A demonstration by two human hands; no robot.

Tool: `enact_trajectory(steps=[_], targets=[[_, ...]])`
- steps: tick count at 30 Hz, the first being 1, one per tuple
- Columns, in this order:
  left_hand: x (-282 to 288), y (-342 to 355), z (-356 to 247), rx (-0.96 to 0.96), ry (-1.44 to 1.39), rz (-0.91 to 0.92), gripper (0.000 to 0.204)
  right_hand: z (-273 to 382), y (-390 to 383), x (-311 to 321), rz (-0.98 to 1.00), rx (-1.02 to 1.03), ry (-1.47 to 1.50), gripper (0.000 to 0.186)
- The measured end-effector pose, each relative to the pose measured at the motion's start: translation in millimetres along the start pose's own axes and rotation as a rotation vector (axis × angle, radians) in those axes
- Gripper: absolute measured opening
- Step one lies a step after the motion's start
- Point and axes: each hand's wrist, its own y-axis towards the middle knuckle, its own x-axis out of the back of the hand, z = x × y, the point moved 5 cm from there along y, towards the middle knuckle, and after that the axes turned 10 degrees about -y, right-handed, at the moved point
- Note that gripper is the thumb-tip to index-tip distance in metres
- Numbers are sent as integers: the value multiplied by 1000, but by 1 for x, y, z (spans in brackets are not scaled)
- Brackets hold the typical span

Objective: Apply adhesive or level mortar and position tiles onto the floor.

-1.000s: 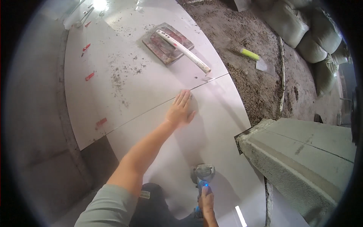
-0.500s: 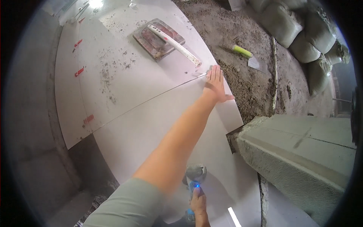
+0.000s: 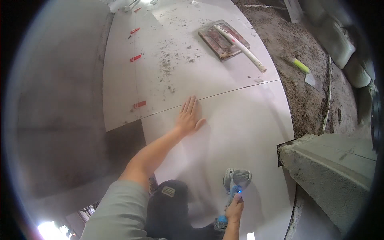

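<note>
My left hand (image 3: pixel 189 116) lies flat, fingers apart, on a large white tile (image 3: pixel 248 128), just below the seam with the white tile (image 3: pixel 118 96) beyond it. My right hand (image 3: pixel 235 208), low in the view, grips a blue-and-grey cordless power tool (image 3: pixel 236 180) with a round head on the near tile and a blue light lit. On the far tile are a float (image 3: pixel 212 40) with a grimy rectangular pad, a long white-handled tool (image 3: pixel 252 56) lying across it, several red clips (image 3: pixel 140 104) and scattered grit.
A grey wall (image 3: pixel 56 104) stands left. At right are rough mortar floor (image 3: pixel 304 112), a trowel (image 3: pixel 300 66) with a yellow-green handle, piled sacks (image 3: pixel 340 52) and a concrete ledge (image 3: pixel 328 168) notched into the tile's edge. My dark-clad knee (image 3: pixel 166 204) is at bottom centre.
Half a second ago my left hand was at the tile's right edge; it has moved back left along the seam. The view has shifted, so the scene sits further right.
</note>
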Motion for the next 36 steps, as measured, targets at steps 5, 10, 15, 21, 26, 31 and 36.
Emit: enact_trajectory(steps=[5,10,15,21,26,31,36], targets=[[3,-101,32,38,-5,39,99,-13,6,-6,34,-76,29,67],[8,-57,54,156,5,-34,104,-7,5,-4,91,-89,86,63],[1,-121,55,22,-80,-107,103,-8,0,-12,-37,7,85,65],[24,-231,93,215,6,-69,107,-25,-32,-17,-78,33,57,59],[77,-181,146,367,18,-34,118,-64,-48,-47,8,74,-48,57],[78,-181,157,369,135,153,117,-72,-60,-68,-27,37,-44,58],[54,-184,137,275,120,56,100,-106,-30,-58,-66,-24,-86,58]])
